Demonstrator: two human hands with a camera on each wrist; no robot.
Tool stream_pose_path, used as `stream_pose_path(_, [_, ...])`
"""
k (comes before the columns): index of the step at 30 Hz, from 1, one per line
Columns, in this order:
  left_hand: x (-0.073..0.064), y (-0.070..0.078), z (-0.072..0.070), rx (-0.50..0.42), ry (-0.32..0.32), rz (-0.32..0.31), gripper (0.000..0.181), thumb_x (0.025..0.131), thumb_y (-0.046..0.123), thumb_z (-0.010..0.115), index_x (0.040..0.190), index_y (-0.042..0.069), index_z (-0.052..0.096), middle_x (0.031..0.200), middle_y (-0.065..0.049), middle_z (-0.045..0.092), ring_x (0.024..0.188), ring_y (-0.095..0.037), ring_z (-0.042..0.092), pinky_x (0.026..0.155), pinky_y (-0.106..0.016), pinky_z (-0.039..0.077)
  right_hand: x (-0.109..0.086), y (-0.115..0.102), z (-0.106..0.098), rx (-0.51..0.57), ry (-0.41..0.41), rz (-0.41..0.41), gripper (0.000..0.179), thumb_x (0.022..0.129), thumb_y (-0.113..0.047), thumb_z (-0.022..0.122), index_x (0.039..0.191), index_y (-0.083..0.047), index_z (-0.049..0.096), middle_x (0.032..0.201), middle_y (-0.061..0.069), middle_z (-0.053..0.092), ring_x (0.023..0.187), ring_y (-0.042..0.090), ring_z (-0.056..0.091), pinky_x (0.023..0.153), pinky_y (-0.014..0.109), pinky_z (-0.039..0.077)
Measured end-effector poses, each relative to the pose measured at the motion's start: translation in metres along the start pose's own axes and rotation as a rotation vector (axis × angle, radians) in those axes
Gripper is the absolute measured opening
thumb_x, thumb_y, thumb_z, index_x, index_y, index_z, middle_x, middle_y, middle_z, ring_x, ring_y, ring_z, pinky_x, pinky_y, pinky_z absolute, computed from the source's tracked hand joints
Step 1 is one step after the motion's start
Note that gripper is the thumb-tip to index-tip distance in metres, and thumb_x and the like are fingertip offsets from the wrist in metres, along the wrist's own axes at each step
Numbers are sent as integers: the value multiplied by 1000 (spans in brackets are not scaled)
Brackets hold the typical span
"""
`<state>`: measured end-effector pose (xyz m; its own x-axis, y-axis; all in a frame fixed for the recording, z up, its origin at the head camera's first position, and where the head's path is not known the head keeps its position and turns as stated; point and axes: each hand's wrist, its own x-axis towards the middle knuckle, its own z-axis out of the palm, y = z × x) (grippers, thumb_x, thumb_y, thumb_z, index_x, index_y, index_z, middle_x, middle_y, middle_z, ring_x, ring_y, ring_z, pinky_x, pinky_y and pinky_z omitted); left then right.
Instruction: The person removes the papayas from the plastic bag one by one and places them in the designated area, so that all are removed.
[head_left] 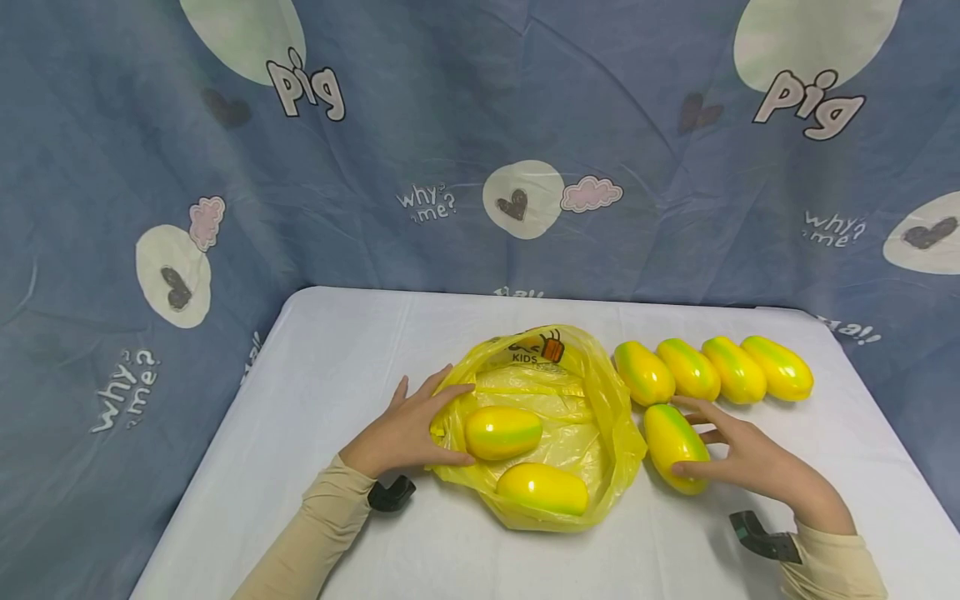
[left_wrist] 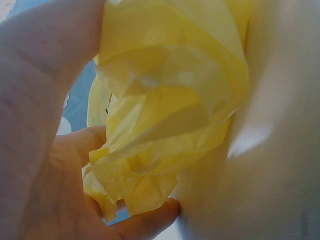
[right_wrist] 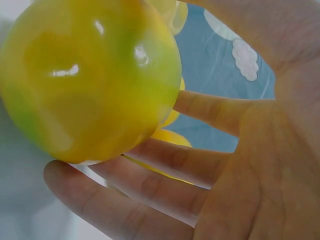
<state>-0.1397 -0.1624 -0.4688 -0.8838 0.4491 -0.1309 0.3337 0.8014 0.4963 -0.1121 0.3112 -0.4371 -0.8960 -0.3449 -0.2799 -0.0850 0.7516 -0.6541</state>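
A yellow plastic bag (head_left: 615,417) lies on the white table with its mouth open, two glossy yellow-green toy mangoes inside: one mango (head_left: 503,432) at the left, another mango (head_left: 543,488) nearer the front. My left hand (head_left: 405,429) holds the bag's left rim; in the left wrist view crumpled plastic (left_wrist: 150,125) sits between thumb and fingers. To the right of the bag, my right hand (head_left: 750,450) grips a mango (head_left: 675,450) with the thumb on its near end and fingers along the far side. The right wrist view shows fingertips against that mango (right_wrist: 95,85).
Several more mangoes (head_left: 688,370) stand in a row behind the right hand, right of the bag. A blue printed curtain (head_left: 465,108) hangs behind the white table (head_left: 337,350). Each wrist wears a dark camera mount (head_left: 763,537).
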Motion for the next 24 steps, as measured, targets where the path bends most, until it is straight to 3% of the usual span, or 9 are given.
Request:
stream_pose_path(10, [0,1,-1,-5,-1,-2,103,72,71,82,158,32,41,174,-9,18,159,-32,26,127,-70,-3,-3,1,-2,-23,36,-22,91,85,-37,85,156,-6,38,144,33,55,119,51,63,89,61,58])
stream_pose_path(18, [-1,1,-1,-5,6,1,103,71,72,82,158,32,42,174,-8,19,159,-31,26,126,-71,-2,-5,3,-4,-37,16,17,93,85,-39,85,156,-3,36,143,34,54,120,53,61,86,58,60])
stream_pose_path(24, [-1,2,-1,-10,11,3,103,71,71,82,157,31,42,174,-8,19,159,-31,27,126,-71,-2,-7,6,-5,-40,40,-10,92,84,-37,86,154,-3,37,142,33,56,120,53,61,89,61,58])
